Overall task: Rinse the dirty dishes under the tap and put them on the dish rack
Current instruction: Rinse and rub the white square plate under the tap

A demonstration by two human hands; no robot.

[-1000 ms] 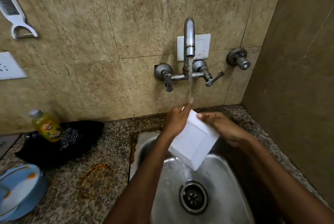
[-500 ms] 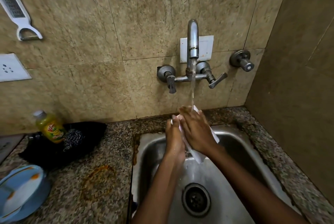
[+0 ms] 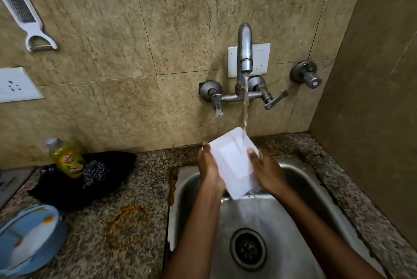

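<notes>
Plate (image 3: 234,166): white, square, held over the back edge of the sink (image 3: 300,179), tilted with its top corner up under the tap (image 3: 244,53). The stream hits near that top corner, so water sheets down the face and runs off the low corner into the basin. Judgement: the tilt is deliberate, it drains while rinsing and nothing pools.

Left hand (image 3: 209,170) is clamped on the plate's left edge, fingers curled round it. Right hand (image 3: 268,172) grips the right edge, thumb on the face. Both hold by the edges, likely to leave the face open to the stream and to stop a wet plate from slipping.

Tap is wall-mounted above the sink's back edge, so the plate has to be raised to it, not rested in the basin.

Left counter: bottle (image 3: 67,159) stands at the back against the wall, touching a black cloth (image 3: 106,172). Blue tub (image 3: 33,240) with a plate in it sits at the counter's front left corner; can't tell if it serves as the rack. No dish rack as such in view.

Step in hand: rinsing, probably midway on this plate. Next calls for a carry out of the sink. Risk: wet edges, could slip in transit.
</notes>
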